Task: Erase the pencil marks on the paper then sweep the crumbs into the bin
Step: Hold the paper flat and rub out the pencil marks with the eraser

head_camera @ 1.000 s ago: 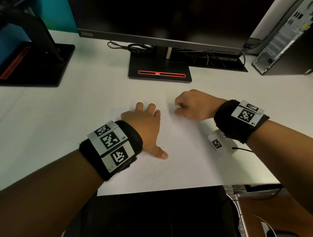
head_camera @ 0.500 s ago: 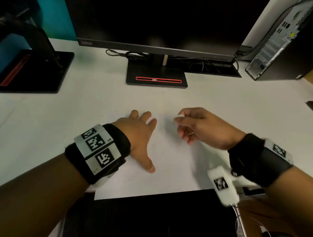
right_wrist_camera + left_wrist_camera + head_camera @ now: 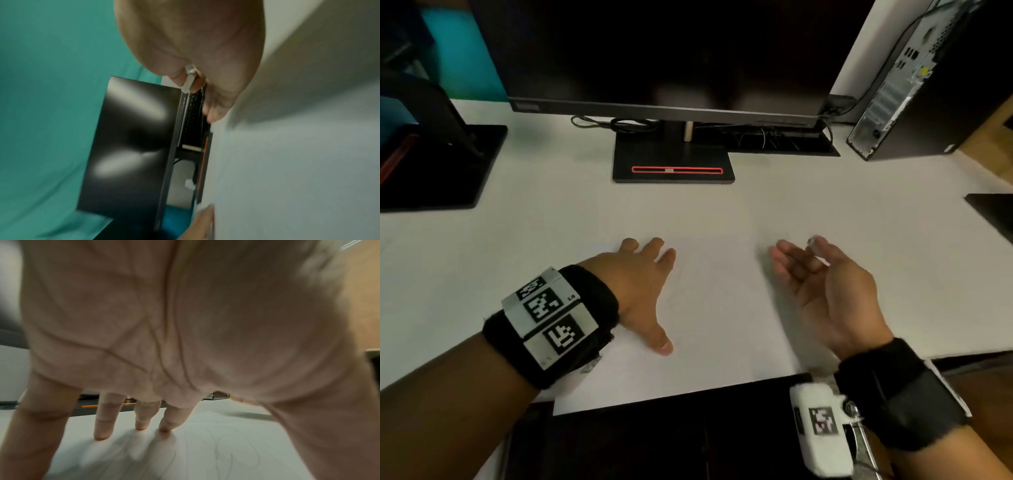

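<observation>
Having been lifted off the paper [image 3: 722,325] and turned palm-up since a second ago, the right hand [image 3: 825,291] is seen pinching the eraser [image 3: 814,241] in its grip, while the paper below is pinned by the spread left hand [image 3: 640,284], so rubbing appears paused.

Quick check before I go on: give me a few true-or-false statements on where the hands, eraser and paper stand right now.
1. The left hand lies flat on the paper, fingers spread. True.
2. The right hand presses the eraser onto the paper. False: it is turned on edge, palm facing left, with the eraser pinched at thumb and fingertip, off the sheet.
3. Faint pencil marks still show on the paper. True.
4. A bin stands on the desk beside the monitor base. False: no bin is in view.
</observation>
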### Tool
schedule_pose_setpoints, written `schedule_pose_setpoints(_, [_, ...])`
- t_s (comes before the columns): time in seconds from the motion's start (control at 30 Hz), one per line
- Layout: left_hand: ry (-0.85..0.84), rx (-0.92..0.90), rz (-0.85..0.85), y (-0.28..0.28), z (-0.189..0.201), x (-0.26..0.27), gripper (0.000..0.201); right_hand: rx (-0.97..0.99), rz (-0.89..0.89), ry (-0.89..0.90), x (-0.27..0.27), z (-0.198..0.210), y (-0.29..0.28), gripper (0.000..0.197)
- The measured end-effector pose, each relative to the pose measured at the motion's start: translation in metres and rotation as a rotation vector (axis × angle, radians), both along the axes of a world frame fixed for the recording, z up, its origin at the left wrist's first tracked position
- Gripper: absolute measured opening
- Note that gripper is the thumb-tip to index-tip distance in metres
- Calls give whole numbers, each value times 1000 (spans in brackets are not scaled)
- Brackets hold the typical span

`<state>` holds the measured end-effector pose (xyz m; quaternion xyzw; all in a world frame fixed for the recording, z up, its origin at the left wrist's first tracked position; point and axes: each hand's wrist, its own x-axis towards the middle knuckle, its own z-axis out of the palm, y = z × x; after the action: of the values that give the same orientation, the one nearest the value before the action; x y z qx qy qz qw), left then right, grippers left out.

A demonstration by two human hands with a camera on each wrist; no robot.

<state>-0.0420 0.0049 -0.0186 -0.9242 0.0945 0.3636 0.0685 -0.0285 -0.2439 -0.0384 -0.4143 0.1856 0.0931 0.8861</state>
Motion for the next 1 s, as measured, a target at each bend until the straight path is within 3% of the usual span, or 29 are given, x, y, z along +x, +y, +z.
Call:
schedule_pose_setpoints(0.07, [7, 2, 6, 1, 1, 0, 144, 41, 190, 14, -23, 7, 22, 12])
schedule_pose_setpoints(0.13, [15, 14, -9, 3, 3, 1, 146, -34, 511, 70, -48, 5, 49, 8])
schedule_pose_setpoints(0.2, [11, 27, -37, 3, 4, 2, 147, -150, 766, 158, -57, -6, 62, 13])
schedule_pose_setpoints(0.23, [12, 30, -41, 3, 5, 2, 148, -150, 808, 196, -53, -12, 61, 18])
schedule_pose_setpoints(0.27, [16, 29, -38, 3, 6, 2, 147, -112, 780, 236, -44, -16, 56, 27])
schedule_pose_setpoints(0.33, [25, 22, -22, 2, 8, 1, 146, -38, 516, 259, -17, -23, 35, 36])
schedule_pose_setpoints(0.4, [30, 10, -6, 1, 9, 0, 144, -18, 164, 178, 11, -23, 10, 18])
schedule_pose_setpoints(0.47, [30, 6, -7, 0, 8, -1, 144, -79, -65, 92, 27, -15, -11, 12])
schedule_pose_setpoints(0.57, [31, 3, -4, 1, 7, -1, 144, -65, 9, 49, 20, 2, -2, 15])
schedule_pose_setpoints(0.7, [18, 0, -6, 0, 5, -1, 145, -41, 630, 138, -28, 2, 54, 13])
schedule_pose_setpoints(0.77, [3, -2, -17, 1, 4, 0, 146, -77, 826, 180, -30, -11, 63, 17])
schedule_pose_setpoints(0.83, [16, -20, -2, 2, 3, -1, 146, -52, 688, 215, -6, -20, 59, 34])
schedule_pose_setpoints(0.93, [26, -47, 15, 6, 2, -2, 145, -50, 221, 126, 39, -16, 46, 20])
schedule_pose_setpoints(1.0, [21, -59, 15, 7, 1, -3, 145, -118, 77, 70, 50, -10, 39, 16])
